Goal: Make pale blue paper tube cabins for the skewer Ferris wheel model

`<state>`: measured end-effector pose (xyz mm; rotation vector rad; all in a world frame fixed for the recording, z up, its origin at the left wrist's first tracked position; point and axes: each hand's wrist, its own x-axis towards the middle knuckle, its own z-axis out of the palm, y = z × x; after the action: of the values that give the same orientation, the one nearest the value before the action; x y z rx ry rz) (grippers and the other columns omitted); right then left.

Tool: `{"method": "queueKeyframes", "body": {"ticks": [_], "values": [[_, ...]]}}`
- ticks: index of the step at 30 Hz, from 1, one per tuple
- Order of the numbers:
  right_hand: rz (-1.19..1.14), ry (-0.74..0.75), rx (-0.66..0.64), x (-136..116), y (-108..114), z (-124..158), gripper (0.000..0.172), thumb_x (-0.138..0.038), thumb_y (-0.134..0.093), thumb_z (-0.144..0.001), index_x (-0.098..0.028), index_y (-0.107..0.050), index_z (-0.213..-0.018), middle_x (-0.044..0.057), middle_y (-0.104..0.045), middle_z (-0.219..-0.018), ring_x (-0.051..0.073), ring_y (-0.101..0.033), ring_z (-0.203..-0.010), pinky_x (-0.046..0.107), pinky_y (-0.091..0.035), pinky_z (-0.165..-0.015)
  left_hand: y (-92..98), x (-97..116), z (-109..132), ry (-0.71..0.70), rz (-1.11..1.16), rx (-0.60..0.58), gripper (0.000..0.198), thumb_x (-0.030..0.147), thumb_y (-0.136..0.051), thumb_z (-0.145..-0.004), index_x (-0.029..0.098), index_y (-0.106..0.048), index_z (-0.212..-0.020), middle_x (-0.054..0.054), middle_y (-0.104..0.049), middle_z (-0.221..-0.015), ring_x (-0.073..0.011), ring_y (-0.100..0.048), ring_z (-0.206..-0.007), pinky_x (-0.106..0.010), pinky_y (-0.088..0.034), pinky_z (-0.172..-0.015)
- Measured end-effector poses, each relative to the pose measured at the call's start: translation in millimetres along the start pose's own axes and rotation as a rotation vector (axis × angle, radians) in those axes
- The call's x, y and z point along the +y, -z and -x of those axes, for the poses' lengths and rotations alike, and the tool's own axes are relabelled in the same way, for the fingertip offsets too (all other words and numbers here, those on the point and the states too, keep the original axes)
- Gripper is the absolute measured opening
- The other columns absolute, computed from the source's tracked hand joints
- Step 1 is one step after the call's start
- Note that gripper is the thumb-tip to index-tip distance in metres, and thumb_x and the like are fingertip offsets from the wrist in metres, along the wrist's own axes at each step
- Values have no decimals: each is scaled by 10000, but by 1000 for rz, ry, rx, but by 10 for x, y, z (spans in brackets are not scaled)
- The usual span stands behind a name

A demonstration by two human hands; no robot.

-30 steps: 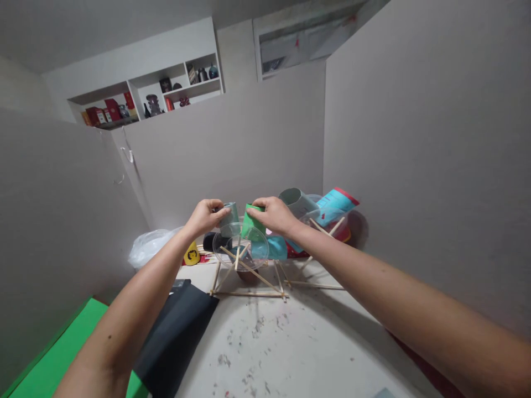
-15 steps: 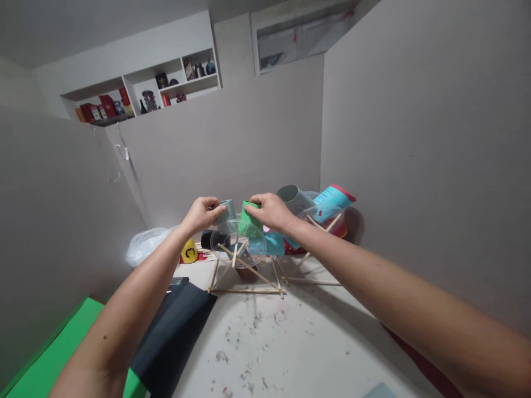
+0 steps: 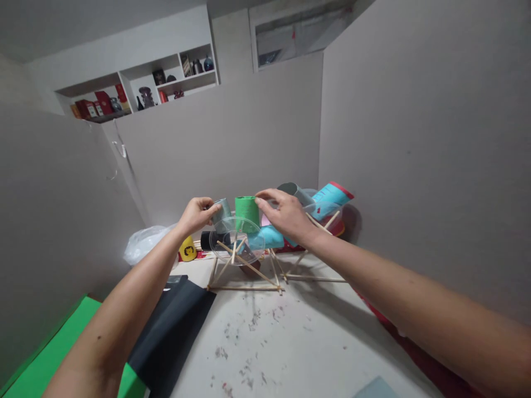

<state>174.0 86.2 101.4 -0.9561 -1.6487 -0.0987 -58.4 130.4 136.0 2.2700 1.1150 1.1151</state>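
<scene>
My left hand is closed round a grey paper cup, tilted, above a clear plastic disc. My right hand pinches the rim of a green paper cup, which stands upright on the disc next to the grey one. The disc rests on a frame of thin wooden sticks at the far end of a stained white table. A light blue cup lies behind the disc.
Behind the frame are a grey cup, a blue and red packet, a yellow cup and a white plastic bag. A black sheet and a green sheet lie at the left. Grey walls close in all round.
The green cup has gone from tilted under my right hand to upright on the disc, my fingers now only at its rim. My left hand keeps the grey cup.
</scene>
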Motion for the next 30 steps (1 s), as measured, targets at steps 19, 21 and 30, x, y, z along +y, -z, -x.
{"method": "queueKeyframes", "body": {"ticks": [19, 21, 30], "values": [[-191, -413, -11, 199, 98, 474, 292, -313, -556, -809, -171, -625, -1056, 116, -696, -1067, 251, -646, -990, 423, -496, -908, 34, -476, 388, 245, 432, 135, 456, 551, -747, -639, 138, -611, -776, 39, -560, -499, -84, -551, -441, -167, -416, -446], [-204, -419, 18, 190, 90, 465, 319, -316, -555, -805, -160, -617, -1077, 129, -687, -1083, 261, -636, -1016, 429, -490, -917, 17, -512, 432, 251, 442, 142, 450, 552, -741, -647, 139, -611, -770, 44, -548, -486, -84, -548, -439, -164, -407, -443], [-350, -532, 64, 233, 44, 656, 368, -377, -573, -780, -159, -595, -1076, 136, -668, -1092, 264, -629, -1023, 429, -476, -936, -45, -665, 604, 316, 469, 162, 464, 541, -744, -643, 136, -629, -840, 21, -606, -572, -100, -586, -471, -165, -404, -432]]}}
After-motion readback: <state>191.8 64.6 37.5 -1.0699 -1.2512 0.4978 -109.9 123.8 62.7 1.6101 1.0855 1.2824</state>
